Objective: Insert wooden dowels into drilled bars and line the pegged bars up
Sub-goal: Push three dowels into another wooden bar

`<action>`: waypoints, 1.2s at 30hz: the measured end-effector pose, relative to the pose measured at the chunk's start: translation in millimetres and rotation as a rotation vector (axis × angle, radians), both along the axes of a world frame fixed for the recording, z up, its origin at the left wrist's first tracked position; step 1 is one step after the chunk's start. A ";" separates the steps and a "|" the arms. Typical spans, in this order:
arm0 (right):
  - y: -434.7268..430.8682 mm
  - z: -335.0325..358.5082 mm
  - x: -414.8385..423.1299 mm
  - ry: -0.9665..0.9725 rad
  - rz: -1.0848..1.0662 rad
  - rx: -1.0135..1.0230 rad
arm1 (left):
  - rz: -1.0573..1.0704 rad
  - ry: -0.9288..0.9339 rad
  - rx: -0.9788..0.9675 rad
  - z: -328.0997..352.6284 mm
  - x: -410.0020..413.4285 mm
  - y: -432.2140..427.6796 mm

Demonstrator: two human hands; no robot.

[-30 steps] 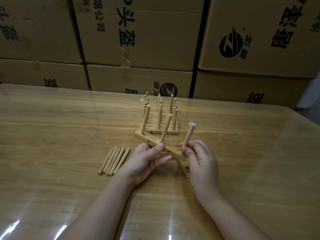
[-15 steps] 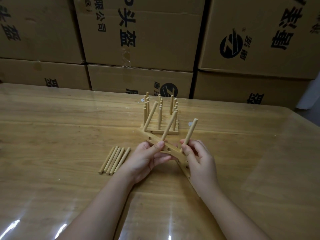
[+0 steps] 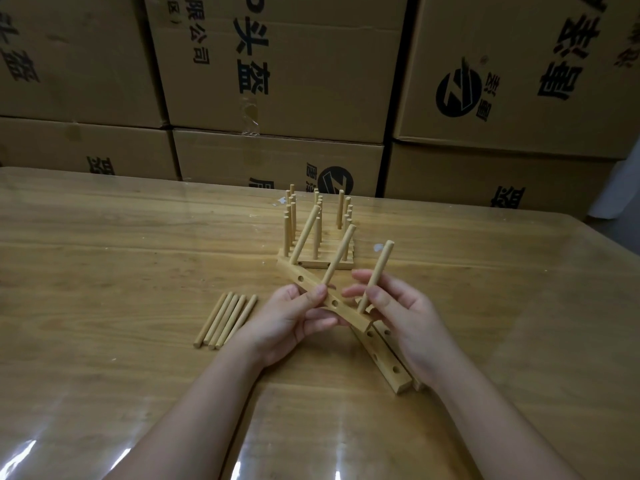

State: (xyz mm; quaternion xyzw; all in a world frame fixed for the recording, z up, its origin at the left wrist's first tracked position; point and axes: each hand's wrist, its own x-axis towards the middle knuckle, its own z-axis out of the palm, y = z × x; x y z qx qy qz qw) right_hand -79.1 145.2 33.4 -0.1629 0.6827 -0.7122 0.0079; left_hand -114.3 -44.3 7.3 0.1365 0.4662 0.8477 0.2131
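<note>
Printed cardboard boxes (image 3: 284, 64) stacked behind glossy wooden table (image 3: 104, 271).

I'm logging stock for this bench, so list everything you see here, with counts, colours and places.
Table: one, light wood under a glossy cover.
Cardboard boxes: several, brown with black print, stacked behind it.
Pegged bars: several, pale wood, side by side mid-table, pegs upright.
Loose dowels: five, pale, lying together left of centre.
Empty drilled bars: at least two, pale, lying near, right of centre.
Held bar: one, pale, tilted, carrying three dowels.
Left hand: grips the held bar.
Right hand: pinches that bar's nearest dowel.
</note>
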 end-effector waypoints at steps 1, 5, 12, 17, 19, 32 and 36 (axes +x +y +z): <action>-0.8 -0.4 0.0 -0.005 -0.016 -0.015 | -0.001 -0.001 0.002 0.4 0.2 0.0; -5.5 -2.9 -0.3 0.003 -0.110 -0.078 | -0.012 0.032 0.007 1.3 1.3 3.0; -18.9 -10.1 1.8 0.030 -0.239 -0.165 | 0.085 -0.005 0.015 -2.2 -0.2 6.6; -27.5 -14.6 1.3 0.046 -0.297 -0.233 | 0.070 0.043 0.020 -2.7 0.6 7.0; -30.4 -17.5 0.8 0.046 -0.334 -0.234 | 0.064 0.064 0.012 -2.3 1.5 7.1; -31.2 -22.4 1.3 0.077 -0.383 -0.125 | 0.101 0.034 0.008 -0.3 1.1 6.8; -18.5 -18.3 -2.3 0.105 -0.342 0.058 | 0.120 0.048 0.027 1.2 0.5 5.7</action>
